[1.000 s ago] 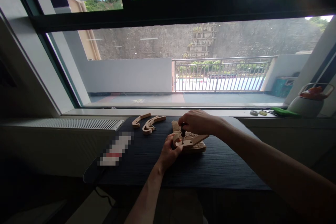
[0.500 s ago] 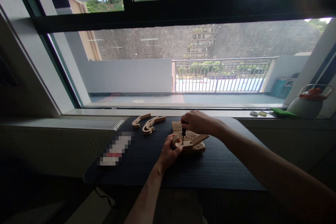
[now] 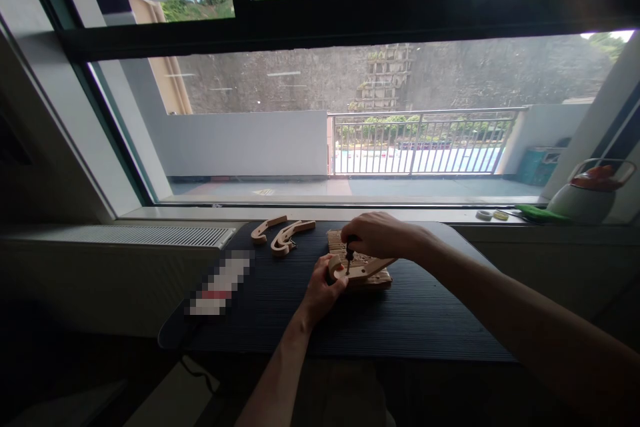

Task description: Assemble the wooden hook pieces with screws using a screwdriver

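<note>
My right hand (image 3: 371,233) is closed around the dark handle of a screwdriver (image 3: 349,255), which stands nearly upright. Its tip meets a curved wooden hook piece (image 3: 358,273), close to the curled end. That curled end is gripped by my left hand (image 3: 323,285), thumb in front and fingers behind. Under the hook piece lies a rough, pitted wooden block (image 3: 370,284) on the dark ribbed table (image 3: 425,320). The far end of the hook piece passes beneath my right wrist.
More curved wooden pieces (image 3: 287,238) lie at the table's back left. A blurred-out patch (image 3: 220,283) covers something at the left. On the windowsill are tape rolls (image 3: 484,215), a green item (image 3: 547,215) and a pale kettle-like vessel (image 3: 583,203). A radiator (image 3: 150,238) stands at the left.
My right hand has turned slightly and sits a touch lower and further left on the screwdriver handle. My left hand and the hook piece stay in place.
</note>
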`<state>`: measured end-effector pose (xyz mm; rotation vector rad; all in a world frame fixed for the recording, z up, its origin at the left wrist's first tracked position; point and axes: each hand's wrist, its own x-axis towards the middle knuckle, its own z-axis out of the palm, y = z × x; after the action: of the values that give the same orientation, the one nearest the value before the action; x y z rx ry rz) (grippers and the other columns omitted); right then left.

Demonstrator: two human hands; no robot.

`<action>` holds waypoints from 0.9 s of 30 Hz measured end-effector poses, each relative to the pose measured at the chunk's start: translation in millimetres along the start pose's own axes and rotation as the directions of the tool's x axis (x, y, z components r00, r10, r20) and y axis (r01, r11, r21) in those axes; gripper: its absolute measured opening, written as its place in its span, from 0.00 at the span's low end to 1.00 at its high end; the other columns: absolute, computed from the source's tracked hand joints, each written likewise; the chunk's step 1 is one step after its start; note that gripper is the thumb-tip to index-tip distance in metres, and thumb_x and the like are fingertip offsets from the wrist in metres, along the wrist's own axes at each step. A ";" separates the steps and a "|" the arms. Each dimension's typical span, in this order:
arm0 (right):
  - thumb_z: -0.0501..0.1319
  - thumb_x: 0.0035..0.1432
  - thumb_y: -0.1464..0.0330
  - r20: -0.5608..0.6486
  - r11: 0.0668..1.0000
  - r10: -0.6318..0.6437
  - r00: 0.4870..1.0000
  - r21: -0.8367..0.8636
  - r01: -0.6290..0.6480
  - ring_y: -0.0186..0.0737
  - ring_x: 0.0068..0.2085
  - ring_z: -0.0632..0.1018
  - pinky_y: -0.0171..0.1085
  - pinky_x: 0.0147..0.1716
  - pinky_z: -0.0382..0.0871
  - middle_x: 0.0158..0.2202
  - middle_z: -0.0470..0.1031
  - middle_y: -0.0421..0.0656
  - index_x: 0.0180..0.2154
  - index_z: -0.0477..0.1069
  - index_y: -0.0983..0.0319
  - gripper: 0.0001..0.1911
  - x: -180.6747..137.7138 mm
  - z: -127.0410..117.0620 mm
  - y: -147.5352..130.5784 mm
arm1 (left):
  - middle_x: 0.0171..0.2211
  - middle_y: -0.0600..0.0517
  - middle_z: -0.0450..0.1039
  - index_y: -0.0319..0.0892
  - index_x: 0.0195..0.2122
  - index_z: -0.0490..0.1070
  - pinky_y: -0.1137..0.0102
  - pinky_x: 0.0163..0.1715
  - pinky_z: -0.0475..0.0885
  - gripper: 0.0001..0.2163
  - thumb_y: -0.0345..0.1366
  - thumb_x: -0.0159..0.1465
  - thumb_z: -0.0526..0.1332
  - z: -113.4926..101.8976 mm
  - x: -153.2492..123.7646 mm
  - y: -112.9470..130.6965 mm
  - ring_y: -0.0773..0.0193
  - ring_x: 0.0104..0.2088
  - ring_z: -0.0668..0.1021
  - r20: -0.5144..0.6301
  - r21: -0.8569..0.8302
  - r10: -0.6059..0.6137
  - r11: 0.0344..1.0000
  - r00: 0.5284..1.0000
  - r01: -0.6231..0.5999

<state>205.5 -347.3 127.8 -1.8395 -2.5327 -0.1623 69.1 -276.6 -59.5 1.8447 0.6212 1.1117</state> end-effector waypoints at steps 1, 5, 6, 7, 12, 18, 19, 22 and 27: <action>0.55 0.56 0.68 0.001 1.000 -0.019 1.000 0.008 0.019 0.33 0.28 0.70 0.33 0.25 0.53 0.29 0.76 0.39 0.35 0.75 0.58 0.10 -0.4 1.0 -0.1 | 0.49 0.47 0.66 0.42 0.37 0.71 0.62 0.55 0.61 0.09 0.30 0.54 0.62 -0.1 -0.2 0.4 0.57 0.51 0.69 0.000 0.005 0.001 1.000 1.000 -0.001; 0.54 0.57 0.68 -0.011 0.999 -0.030 0.999 0.021 0.030 0.31 0.26 0.67 0.33 0.25 0.53 0.27 0.74 0.40 0.32 0.74 0.60 0.09 0.1 4.8 0.4 | 0.48 0.48 0.67 0.42 0.36 0.71 0.62 0.55 0.61 0.08 0.31 0.54 0.62 -0.4 -0.9 0.7 0.58 0.51 0.70 -0.005 0.008 0.007 1.000 1.000 -0.007; 0.54 0.57 0.68 -0.013 0.999 -0.027 1.000 0.024 0.028 0.31 0.26 0.67 0.33 0.25 0.53 0.28 0.74 0.40 0.32 0.74 0.61 0.10 0.6 5.4 0.7 | 0.48 0.48 0.67 0.42 0.36 0.71 0.62 0.55 0.61 0.08 0.31 0.54 0.62 -0.4 -0.9 0.4 0.58 0.51 0.70 -0.004 0.005 0.007 1.000 1.000 -0.007; 0.54 0.58 0.68 -0.013 0.999 -0.025 1.000 0.026 0.025 0.31 0.27 0.68 0.33 0.26 0.53 0.28 0.74 0.40 0.32 0.74 0.61 0.10 1.1 5.8 0.8 | 0.48 0.48 0.67 0.42 0.36 0.71 0.62 0.55 0.61 0.08 0.31 0.54 0.62 -0.4 -0.8 -0.1 0.57 0.51 0.70 -0.002 0.003 0.007 1.000 1.000 -0.007; 0.54 0.58 0.67 -0.009 1.000 0.005 1.000 0.021 -0.005 0.32 0.27 0.68 0.33 0.26 0.54 0.29 0.75 0.41 0.33 0.75 0.62 0.11 2.9 6.6 0.6 | 0.49 0.48 0.66 0.42 0.37 0.70 0.62 0.55 0.61 0.09 0.30 0.54 0.61 -0.2 -0.1 -3.0 0.57 0.52 0.69 0.009 0.022 0.013 1.000 1.000 -0.013; 0.53 0.59 0.65 -0.008 1.000 0.028 1.000 0.000 -0.028 0.33 0.27 0.70 0.33 0.26 0.56 0.29 0.76 0.43 0.34 0.75 0.63 0.14 6.7 8.0 -1.1 | 0.48 0.47 0.66 0.41 0.37 0.70 0.61 0.55 0.61 0.09 0.30 0.54 0.61 0.5 -0.4 -3.1 0.56 0.51 0.69 0.002 0.030 0.014 0.999 1.000 -0.014; 0.53 0.59 0.64 -0.010 0.999 0.034 0.999 -0.008 -0.034 0.33 0.28 0.70 0.33 0.26 0.56 0.30 0.76 0.44 0.34 0.75 0.64 0.14 7.5 8.0 -1.4 | 0.49 0.47 0.66 0.41 0.37 0.70 0.61 0.55 0.61 0.09 0.30 0.54 0.61 0.6 -0.4 -2.8 0.56 0.51 0.69 0.001 0.027 0.011 1.000 1.000 -0.011; 0.53 0.59 0.64 -0.015 0.997 0.068 0.998 -0.041 -0.069 0.36 0.29 0.72 0.34 0.26 0.56 0.30 0.76 0.47 0.34 0.75 0.65 0.16 9.2 7.0 -1.9 | 0.49 0.47 0.66 0.41 0.36 0.69 0.61 0.54 0.61 0.08 0.30 0.53 0.61 0.6 -0.1 -1.2 0.56 0.51 0.69 0.002 0.024 0.000 1.000 1.000 0.000; 0.54 0.59 0.63 -0.005 0.994 0.088 0.996 -0.070 -0.088 0.39 0.32 0.74 0.34 0.27 0.57 0.33 0.77 0.46 0.40 0.74 0.62 0.14 6.7 3.2 -2.6 | 0.49 0.47 0.66 0.41 0.35 0.69 0.61 0.55 0.60 0.07 0.30 0.53 0.61 -0.2 0.4 1.1 0.56 0.51 0.69 0.005 0.015 -0.009 1.000 1.000 0.009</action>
<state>201.1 -341.4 124.9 -1.9710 -2.4697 -0.2548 69.1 -276.8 -58.4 1.8555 0.6358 1.0993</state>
